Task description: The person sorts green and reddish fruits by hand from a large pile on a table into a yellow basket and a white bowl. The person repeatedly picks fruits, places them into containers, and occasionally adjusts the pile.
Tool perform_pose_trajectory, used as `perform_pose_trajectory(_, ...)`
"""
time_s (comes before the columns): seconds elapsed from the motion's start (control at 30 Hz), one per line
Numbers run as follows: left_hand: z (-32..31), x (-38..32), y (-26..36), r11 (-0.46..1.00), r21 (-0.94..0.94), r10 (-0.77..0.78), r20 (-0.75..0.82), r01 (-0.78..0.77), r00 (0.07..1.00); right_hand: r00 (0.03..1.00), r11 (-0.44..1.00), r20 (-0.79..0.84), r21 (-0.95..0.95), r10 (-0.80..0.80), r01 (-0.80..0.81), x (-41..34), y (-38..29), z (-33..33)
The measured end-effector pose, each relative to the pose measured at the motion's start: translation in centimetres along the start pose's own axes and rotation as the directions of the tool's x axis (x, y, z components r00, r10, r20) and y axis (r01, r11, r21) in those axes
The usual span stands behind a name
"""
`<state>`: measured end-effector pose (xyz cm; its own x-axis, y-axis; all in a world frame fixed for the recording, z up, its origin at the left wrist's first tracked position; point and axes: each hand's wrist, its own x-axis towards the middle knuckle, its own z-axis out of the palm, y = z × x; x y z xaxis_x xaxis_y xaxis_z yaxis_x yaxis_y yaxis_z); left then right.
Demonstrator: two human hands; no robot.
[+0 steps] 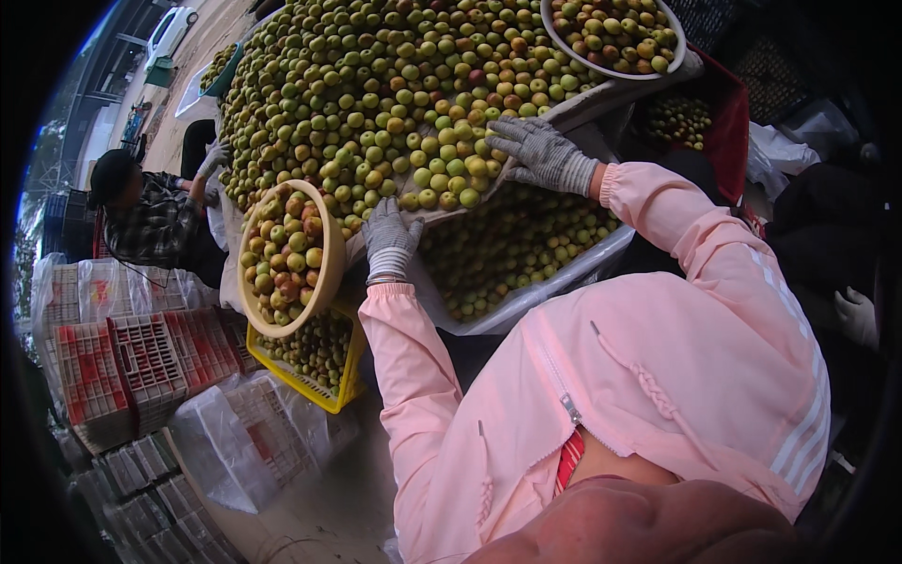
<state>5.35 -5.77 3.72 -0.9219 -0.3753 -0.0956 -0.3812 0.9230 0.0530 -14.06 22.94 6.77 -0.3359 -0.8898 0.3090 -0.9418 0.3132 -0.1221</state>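
Small round green and reddish fruits (pixel 366 99) cover a large cloth-lined table before me. At its near edge my left hand (pixel 390 238), in a striped grey glove, rests with spread fingers by the fruits, just right of a tilted cream basin (pixel 335 257) full of redder fruits. My right hand (pixel 544 154), gloved alike, reaches over the edge with fingers apart, its tips touching or close to a cluster of yellow-green fruits (pixel 451 166). Neither hand visibly grips a fruit. Below the edge, between my hands, lies a plastic-lined container of fruits (pixel 514 254).
A white basin (pixel 680 53) of fruits stands at the table's upper right. Under the cream basin is a yellow crate (pixel 342 395) with fruits. Stacked crates (pixel 151 359) stand at left. A person (pixel 151 211) in a checked shirt works at the table's left side. A red container (pixel 729 134) is at right.
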Motion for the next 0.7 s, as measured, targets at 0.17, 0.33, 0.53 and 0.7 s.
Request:
perform_pose_trajectory(0.17, -0.6, -0.3, -0.4, 0.999, -0.019, -0.027, -0.013, 0.027, 1.0, 0.989, 0.995, 0.111, 0.015, -0.095, 0.094, 4.7, -3.3, 6.0)
perform_pose_trajectory(0.33, -0.9, -0.6, 0.1, 0.999, -0.037, 0.028, -0.082, -0.031, 0.996, 0.997, 0.999, -0.075, -0.033, 0.001, -0.004, 8.2, -1.9, 6.8)
perform_pose_trajectory(0.53, -1.4, -0.7, 0.4, 0.999, -0.04, 0.022, -0.047, -0.024, 0.999, 0.961, 0.952, 0.036, -0.137, -0.273, 0.275, 9.2, -4.2, 5.0)
perform_pose_trajectory(0.7, -1.0, -0.5, 0.5, 0.999, -0.041, 0.026, -0.045, -0.028, 0.999, 0.973, 0.978, 0.167, -0.108, -0.158, 0.177, 7.6, -8.6, 6.4)
